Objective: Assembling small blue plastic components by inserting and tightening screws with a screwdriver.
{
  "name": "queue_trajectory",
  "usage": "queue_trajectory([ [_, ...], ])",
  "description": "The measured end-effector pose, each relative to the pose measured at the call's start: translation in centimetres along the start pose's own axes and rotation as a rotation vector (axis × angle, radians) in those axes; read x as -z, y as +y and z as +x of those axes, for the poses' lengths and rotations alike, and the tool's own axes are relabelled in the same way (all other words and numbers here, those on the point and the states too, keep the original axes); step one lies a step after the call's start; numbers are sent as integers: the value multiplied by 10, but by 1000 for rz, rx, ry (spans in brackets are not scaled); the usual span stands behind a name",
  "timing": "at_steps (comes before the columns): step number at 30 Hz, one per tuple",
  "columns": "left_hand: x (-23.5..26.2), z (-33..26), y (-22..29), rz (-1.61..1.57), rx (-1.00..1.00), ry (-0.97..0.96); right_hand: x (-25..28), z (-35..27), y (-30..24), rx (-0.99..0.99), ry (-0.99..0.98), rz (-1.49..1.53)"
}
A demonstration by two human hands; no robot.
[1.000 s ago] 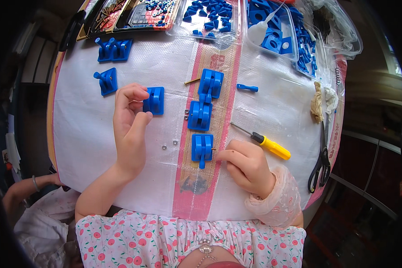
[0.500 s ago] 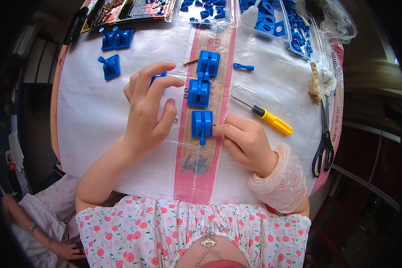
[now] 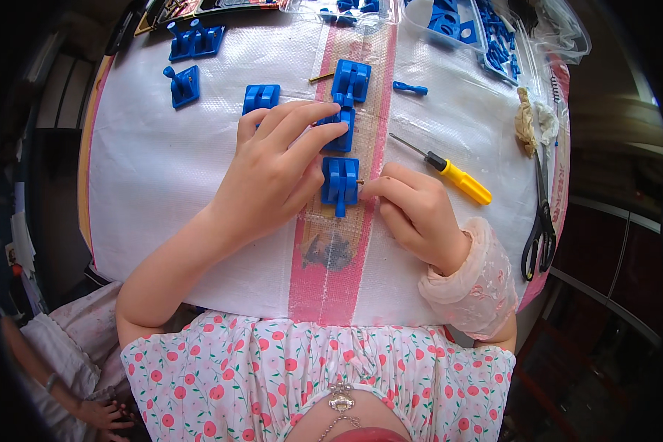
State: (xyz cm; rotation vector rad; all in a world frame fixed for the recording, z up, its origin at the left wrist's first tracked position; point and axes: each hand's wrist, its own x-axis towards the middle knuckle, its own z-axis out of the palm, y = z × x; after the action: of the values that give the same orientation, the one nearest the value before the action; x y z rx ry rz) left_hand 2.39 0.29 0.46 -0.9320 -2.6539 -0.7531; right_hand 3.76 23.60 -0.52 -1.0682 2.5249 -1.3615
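Note:
Nearest me in the middle column stands a blue plastic bracket point(image 3: 340, 179) with upright ribs and a stem toward me. A brass screw point(image 3: 360, 182) pokes out of its right side, and my right hand point(image 3: 418, 212) pinches at the screw's end with thumb and forefinger. My left hand point(image 3: 276, 163) reaches over the middle blue bracket point(image 3: 344, 140), fingers stretched out and fingertips on or just above it; its thumb is near the nearest bracket's left side. Farther off, another blue bracket point(image 3: 352, 79) links to the middle one. Beyond my left knuckles sits a separate ribbed blue bracket point(image 3: 261, 97).
A yellow-handled screwdriver point(image 3: 460, 180), a loose blue rod point(image 3: 409, 88) and black scissors point(image 3: 541, 243) lie to the right. A long screw point(image 3: 321, 77) rests near the far bracket. Finished-looking blue pieces point(image 3: 195, 41) stand far left; clear trays point(image 3: 449, 37) of blue parts line the back.
My left hand has moved right and lowered over the middle bracket, uncovering the separate ribbed bracket. My right hand stays at the screw. The whole view has shifted slightly.

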Motion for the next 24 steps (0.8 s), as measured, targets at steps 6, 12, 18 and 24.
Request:
queue_trajectory([
  [6, 11, 2, 2, -207, -109, 8, -4, -5, -7, -184, 132, 86],
  [12, 13, 0, 14, -118, -126, -59, -7, 1, -2, -134, 159, 75],
  [18, 7, -3, 10, -125, -146, -168, -9, -1, -3, -109, 134, 66],
  [24, 8, -7, 11, -208, -134, -178, -12, 0, -3, -80, 129, 54],
])
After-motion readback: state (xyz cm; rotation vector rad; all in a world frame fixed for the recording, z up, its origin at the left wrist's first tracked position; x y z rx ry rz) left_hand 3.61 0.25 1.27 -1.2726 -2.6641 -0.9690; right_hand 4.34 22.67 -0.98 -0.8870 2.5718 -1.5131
